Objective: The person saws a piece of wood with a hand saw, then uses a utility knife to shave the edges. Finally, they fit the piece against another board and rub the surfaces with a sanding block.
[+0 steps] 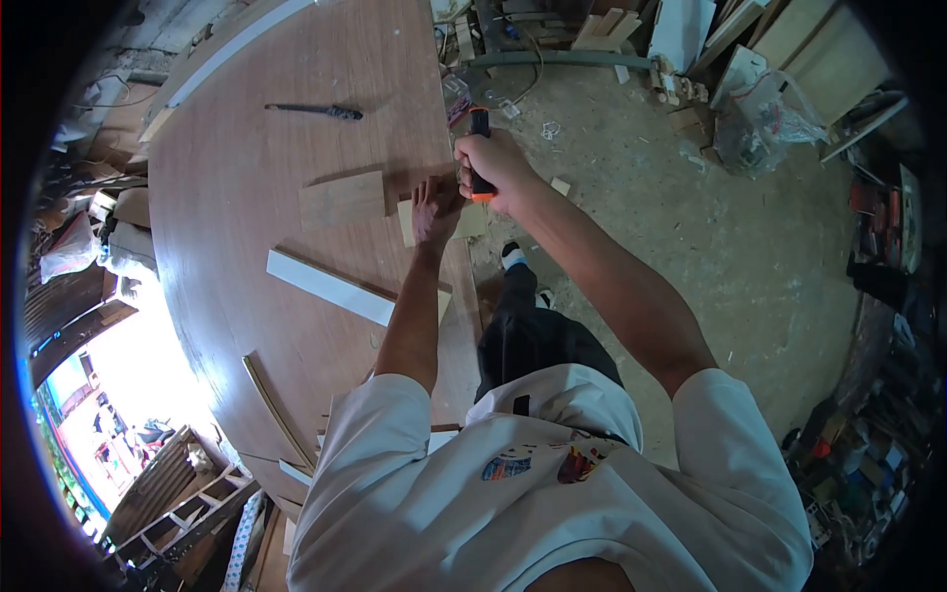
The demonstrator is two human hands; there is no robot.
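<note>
My right hand (496, 170) is closed around the black-and-orange handle (480, 126) of a tool, just past the table's edge. The rest of that tool is hidden or too thin to make out. Close beside it, my left hand (435, 211) presses with bent fingers on a small light wooden board (468, 223) at the edge of the table. Part of this board lies under the hand. Left of it rests another flat wooden board (342, 201). A long white strip of board (328, 286) lies nearer to me, partly behind my left forearm.
On the brown tabletop (227, 197) lies a thin dark tool with a black handle (344, 113). A narrow curved strip (276, 412) lies at the near left. Wood offcuts (607, 28) and a clear plastic bag (764, 123) are on the floor. A ladder (182, 518) lies lower left.
</note>
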